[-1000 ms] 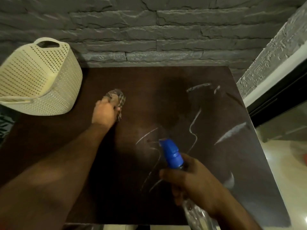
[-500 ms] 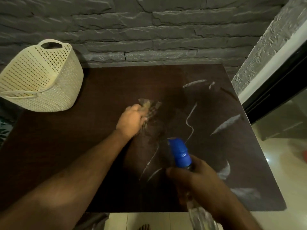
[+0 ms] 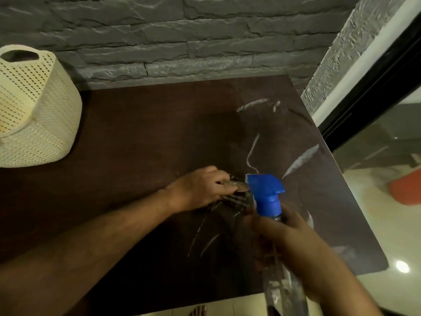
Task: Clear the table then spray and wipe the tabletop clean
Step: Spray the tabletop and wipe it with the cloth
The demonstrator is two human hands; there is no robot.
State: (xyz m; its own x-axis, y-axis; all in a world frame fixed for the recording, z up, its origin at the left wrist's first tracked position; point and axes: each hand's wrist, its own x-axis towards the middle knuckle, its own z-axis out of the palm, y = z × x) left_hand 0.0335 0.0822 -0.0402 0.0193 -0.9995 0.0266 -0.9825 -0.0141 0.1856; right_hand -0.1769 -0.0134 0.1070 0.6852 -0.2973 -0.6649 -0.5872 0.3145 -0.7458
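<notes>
My left hand (image 3: pixel 202 187) presses a crumpled checked cloth (image 3: pixel 237 200) onto the dark brown tabletop (image 3: pixel 148 137), near its middle right. My right hand (image 3: pixel 289 236) grips a clear spray bottle (image 3: pixel 284 290) with a blue trigger head (image 3: pixel 265 190), held upright just right of the cloth. The blue head hides part of the cloth. Pale wet streaks (image 3: pixel 300 159) lie across the right side of the tabletop, and more run below the cloth.
A cream perforated basket (image 3: pixel 34 115) stands at the table's far left corner. A grey stone wall (image 3: pixel 182 35) backs the table. A dark-framed glass door (image 3: pixel 376 87) runs along the right, with pale floor below. A bare foot (image 3: pixel 198 311) shows under the near edge.
My left hand has swept the cloth from the left part of the table rightward and toward me, up to the spray bottle. The bottle has stayed nearly in place.
</notes>
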